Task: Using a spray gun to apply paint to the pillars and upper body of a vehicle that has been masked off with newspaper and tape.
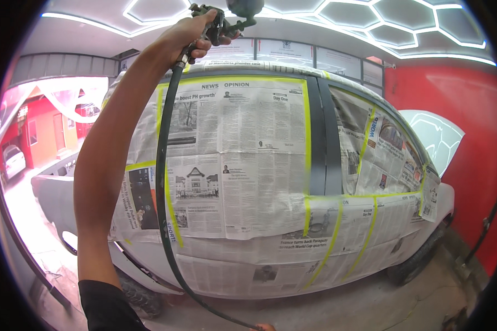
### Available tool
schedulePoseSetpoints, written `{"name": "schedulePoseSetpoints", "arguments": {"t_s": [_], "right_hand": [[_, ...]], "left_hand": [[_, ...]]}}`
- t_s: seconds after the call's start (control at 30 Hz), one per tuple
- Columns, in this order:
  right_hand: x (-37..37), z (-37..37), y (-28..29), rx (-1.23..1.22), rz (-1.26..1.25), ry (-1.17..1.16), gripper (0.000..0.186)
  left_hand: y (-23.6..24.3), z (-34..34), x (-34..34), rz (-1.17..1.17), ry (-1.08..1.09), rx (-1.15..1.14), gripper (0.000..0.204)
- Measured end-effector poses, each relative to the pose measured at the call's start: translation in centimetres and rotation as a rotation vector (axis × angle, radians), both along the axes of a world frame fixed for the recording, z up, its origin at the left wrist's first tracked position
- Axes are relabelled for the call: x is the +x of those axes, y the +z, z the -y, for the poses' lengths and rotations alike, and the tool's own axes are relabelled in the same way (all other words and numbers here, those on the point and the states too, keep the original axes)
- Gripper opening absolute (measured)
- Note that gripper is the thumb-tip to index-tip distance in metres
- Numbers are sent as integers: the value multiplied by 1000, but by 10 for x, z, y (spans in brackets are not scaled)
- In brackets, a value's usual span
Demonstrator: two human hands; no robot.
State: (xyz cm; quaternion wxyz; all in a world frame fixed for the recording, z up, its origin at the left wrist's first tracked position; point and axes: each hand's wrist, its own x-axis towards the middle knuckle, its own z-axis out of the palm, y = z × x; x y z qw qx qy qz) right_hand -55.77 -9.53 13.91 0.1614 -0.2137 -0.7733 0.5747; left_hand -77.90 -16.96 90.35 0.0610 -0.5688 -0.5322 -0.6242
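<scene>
My left hand (194,32), raised at the top of the head view, is closed round the grip of a dark spray gun (220,27). The gun's cup (245,6) is cut off by the upper edge. From the grip a black air hose (161,165) hangs past my forearm and curves to the bottom edge. There my right hand (264,327) shows only a sliver, closed at the hose. Beyond the gun stands a vehicle whose windows and doors are masked with newspaper (248,154) and yellow tape (308,121). Between the windows, a grey pillar (324,138) is left uncovered.
A red wall (447,83) rises on the right, with a pale panel (433,138) against it. Wheels (419,259) stand on the concrete floor (337,309). Hexagonal lights (403,22) line the ceiling. At the left, a bright opening shows a parked white car (14,160).
</scene>
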Motion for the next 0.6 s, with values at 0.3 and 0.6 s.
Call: {"name": "schedulePoseSetpoints", "arguments": {"t_s": [0.3,0.6], "right_hand": [[-10,96,12,6,148,21,22],[-42,231,48,-96,475,160,41]], "left_hand": [[-36,147,-82,100,256,-70,48],[-53,289,-148,161,423,-86,47]]}}
